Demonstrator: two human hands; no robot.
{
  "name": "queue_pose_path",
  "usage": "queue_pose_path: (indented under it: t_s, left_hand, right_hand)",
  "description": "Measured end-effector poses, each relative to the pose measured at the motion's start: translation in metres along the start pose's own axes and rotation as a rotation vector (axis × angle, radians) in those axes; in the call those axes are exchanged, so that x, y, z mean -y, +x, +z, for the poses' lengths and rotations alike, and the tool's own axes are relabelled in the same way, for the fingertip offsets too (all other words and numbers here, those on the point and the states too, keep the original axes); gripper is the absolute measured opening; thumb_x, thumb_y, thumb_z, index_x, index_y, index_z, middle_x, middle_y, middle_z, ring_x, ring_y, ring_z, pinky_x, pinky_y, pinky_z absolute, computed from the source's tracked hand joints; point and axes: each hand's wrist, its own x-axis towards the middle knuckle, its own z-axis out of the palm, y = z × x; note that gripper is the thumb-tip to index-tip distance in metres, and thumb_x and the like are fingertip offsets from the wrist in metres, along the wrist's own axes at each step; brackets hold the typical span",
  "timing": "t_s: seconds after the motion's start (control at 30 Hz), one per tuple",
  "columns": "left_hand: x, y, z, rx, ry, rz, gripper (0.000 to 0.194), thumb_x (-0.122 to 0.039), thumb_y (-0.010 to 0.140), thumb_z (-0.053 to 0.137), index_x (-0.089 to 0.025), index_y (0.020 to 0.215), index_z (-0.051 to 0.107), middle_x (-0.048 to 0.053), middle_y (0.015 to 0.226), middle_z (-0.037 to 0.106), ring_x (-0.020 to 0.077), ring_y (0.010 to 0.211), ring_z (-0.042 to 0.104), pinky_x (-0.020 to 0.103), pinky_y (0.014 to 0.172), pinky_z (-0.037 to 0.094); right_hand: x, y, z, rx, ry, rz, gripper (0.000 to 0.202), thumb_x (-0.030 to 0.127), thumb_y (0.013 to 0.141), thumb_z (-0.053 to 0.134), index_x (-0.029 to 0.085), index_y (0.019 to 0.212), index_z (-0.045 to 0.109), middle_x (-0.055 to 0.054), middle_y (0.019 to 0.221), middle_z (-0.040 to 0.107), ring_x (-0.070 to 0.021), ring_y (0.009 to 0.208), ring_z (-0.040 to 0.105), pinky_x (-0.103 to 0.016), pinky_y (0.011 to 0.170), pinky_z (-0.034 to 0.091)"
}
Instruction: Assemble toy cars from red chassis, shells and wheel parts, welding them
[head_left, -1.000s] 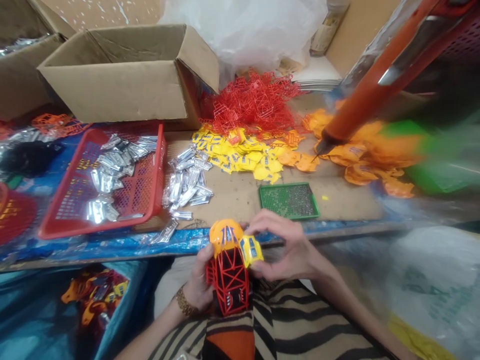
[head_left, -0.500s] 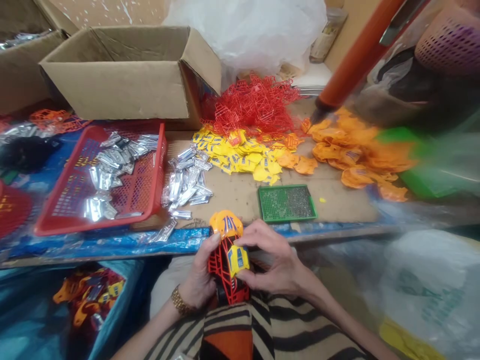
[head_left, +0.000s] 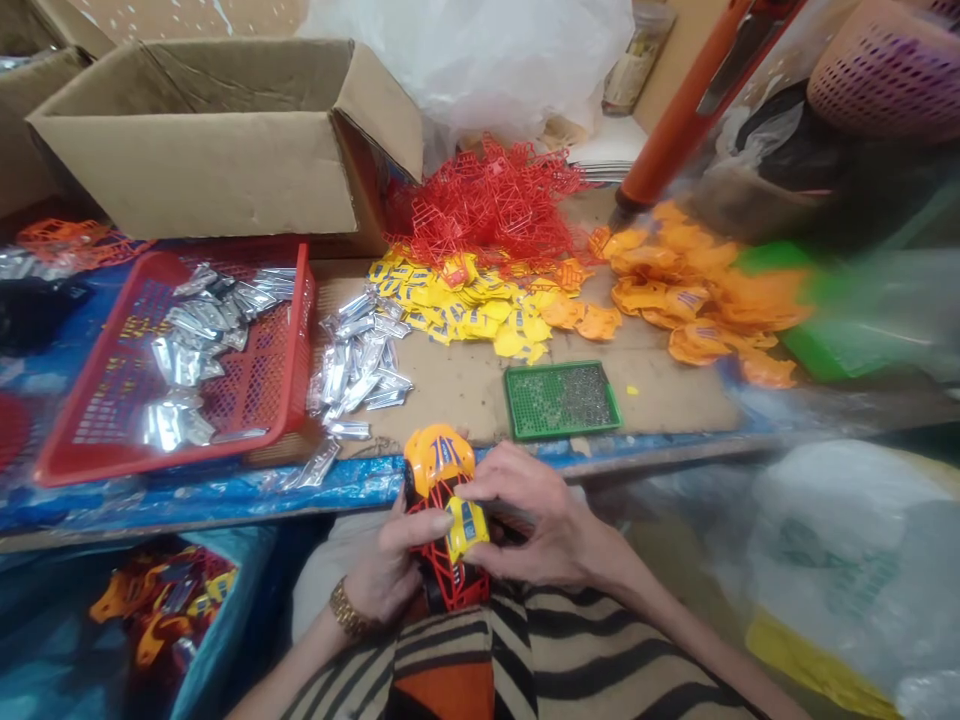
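Toy car body: a red lattice cage (head_left: 448, 560) with an orange hood piece (head_left: 439, 458) at its far end, held over the lap just short of the table edge.
Left hand (head_left: 386, 570): curled around the cage's left flank, thumb laid across the lattice, closed on it.
Right hand (head_left: 536, 525): fingers pinched on a small yellow panel (head_left: 465, 527), pressing it against the cage's upper side.
Handling: looks light and stiff but thin-ribbed (the bars would likely snap if squeezed); best gripped by the outer frame, as the left hand does, with the panel taken by its edges.
Table (head_left: 465, 385): brown board with a blue sheet along the near edge; green tray (head_left: 561, 399) just beyond the hands, silver parts (head_left: 360, 365) beside a red basket (head_left: 279, 425).
Farther: yellow pieces (head_left: 465, 310), orange shells (head_left: 675, 290), a red cage pile (head_left: 487, 200), then a cardboard box (head_left: 225, 180).
Room: cramped, bags and an orange tool (head_left: 675, 110) crowding the right.
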Motion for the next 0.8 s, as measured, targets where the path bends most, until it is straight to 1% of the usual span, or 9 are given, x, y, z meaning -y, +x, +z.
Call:
queue_pose_path:
  t_s: [0.13, 0.23, 0.33, 0.43, 0.53, 0.63, 0.73, 0.8]
  left_hand:
    - [0.001, 0.002, -0.001, 0.036, -0.073, 0.004, 0.056, -0.020, 0.070, 0.073, -0.015, 0.125, 0.061, 0.004, 0.085, 0.076, 0.0227, 0.074, 0.073, 0.031, 0.073, 0.060]
    - [0.002, 0.002, -0.003, 0.094, -0.106, -0.009, 0.052, -0.021, 0.072, 0.071, -0.014, 0.122, 0.063, 0.005, 0.080, 0.075, 0.0231, 0.073, 0.073, 0.030, 0.069, 0.061]
    - [0.003, 0.003, -0.007, 0.146, -0.143, -0.027, 0.056, -0.021, 0.071, 0.072, -0.015, 0.125, 0.060, 0.003, 0.080, 0.075, 0.0220, 0.074, 0.073, 0.028, 0.072, 0.061]
    - [0.006, 0.004, -0.009, 0.179, -0.174, -0.031, 0.062, -0.022, 0.069, 0.073, -0.017, 0.128, 0.058, 0.002, 0.082, 0.076, 0.0229, 0.076, 0.073, 0.030, 0.076, 0.061]
    - [0.007, 0.002, -0.009, 0.160, -0.147, -0.046, 0.061, -0.026, 0.068, 0.076, -0.017, 0.126, 0.060, 0.003, 0.087, 0.076, 0.0257, 0.082, 0.073, 0.034, 0.080, 0.060]
    - [0.009, -0.005, -0.011, 0.123, -0.103, -0.082, 0.056, -0.029, 0.071, 0.076, -0.017, 0.124, 0.061, 0.005, 0.098, 0.075, 0.0286, 0.094, 0.071, 0.036, 0.086, 0.058]
    - [0.012, -0.013, -0.018, 0.050, -0.014, -0.068, 0.052, -0.033, 0.075, 0.077, -0.018, 0.123, 0.062, 0.008, 0.106, 0.073, 0.0306, 0.103, 0.068, 0.039, 0.090, 0.056]
    - [0.015, -0.017, -0.023, -0.005, 0.055, -0.034, 0.055, -0.037, 0.073, 0.080, -0.018, 0.122, 0.063, 0.008, 0.109, 0.072, 0.0322, 0.106, 0.066, 0.040, 0.091, 0.056]
  right_hand:
    - [0.001, -0.002, 0.002, 0.053, -0.039, 0.015, 0.039, 0.028, 0.089, 0.063, 0.012, 0.124, 0.057, -0.009, 0.099, 0.062, -0.0187, 0.090, 0.051, -0.036, 0.079, 0.043]
    - [0.002, -0.003, 0.006, 0.009, -0.062, -0.006, 0.037, 0.029, 0.091, 0.060, 0.012, 0.123, 0.057, -0.010, 0.099, 0.062, -0.0192, 0.089, 0.051, -0.037, 0.079, 0.042]
    - [0.003, -0.002, 0.010, -0.046, -0.071, -0.039, 0.035, 0.029, 0.089, 0.061, 0.011, 0.120, 0.058, -0.008, 0.093, 0.062, -0.0184, 0.085, 0.051, -0.036, 0.076, 0.042]
    - [0.003, -0.001, 0.014, -0.074, -0.154, -0.085, 0.033, 0.030, 0.088, 0.061, 0.012, 0.115, 0.059, -0.007, 0.088, 0.062, -0.0180, 0.080, 0.050, -0.036, 0.074, 0.041]
    - [0.003, -0.004, 0.017, -0.066, -0.251, -0.091, 0.033, 0.031, 0.083, 0.065, 0.014, 0.111, 0.059, -0.006, 0.088, 0.062, -0.0186, 0.080, 0.047, -0.036, 0.072, 0.039]
    - [0.003, -0.010, 0.020, -0.063, -0.249, -0.106, 0.034, 0.032, 0.080, 0.067, 0.015, 0.108, 0.058, -0.004, 0.087, 0.060, -0.0178, 0.078, 0.046, -0.035, 0.071, 0.038]
    - [0.003, -0.017, 0.023, -0.081, -0.194, -0.120, 0.033, 0.032, 0.082, 0.066, 0.016, 0.109, 0.057, -0.004, 0.085, 0.059, -0.0172, 0.078, 0.047, -0.035, 0.073, 0.040]
    - [0.002, -0.020, 0.024, -0.077, -0.178, -0.108, 0.033, 0.031, 0.083, 0.065, 0.016, 0.111, 0.056, -0.004, 0.086, 0.059, -0.0171, 0.079, 0.048, -0.035, 0.074, 0.040]
